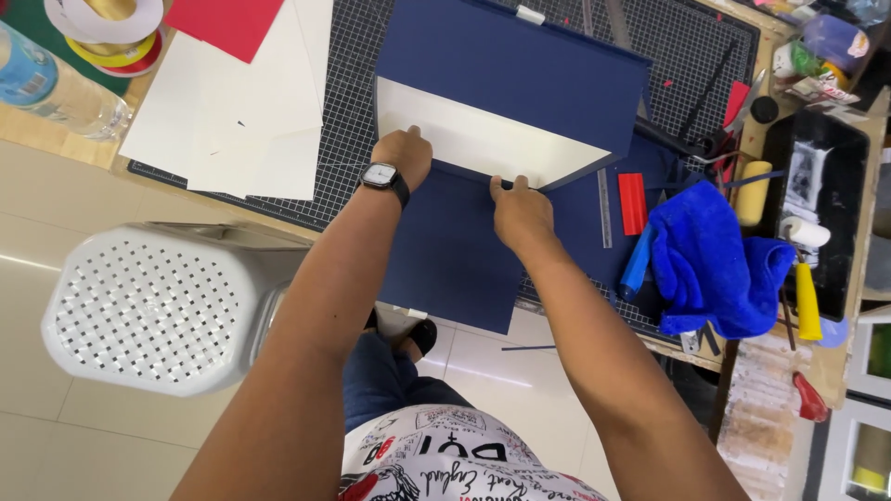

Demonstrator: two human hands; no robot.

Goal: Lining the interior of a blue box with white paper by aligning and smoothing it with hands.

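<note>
A navy blue box with a white inner face stands on a dark blue sheet spread over the black cutting mat. My left hand, a watch on its wrist, presses against the box's near left edge. Beside it, my right hand pinches the near edge of the box where it meets the blue sheet. Both arms reach forward from the bottom of the view.
White card sheets and a red sheet lie at left, with tape rolls and a bottle. A blue cloth, red block, rollers and tools lie at right. A white stool stands below left.
</note>
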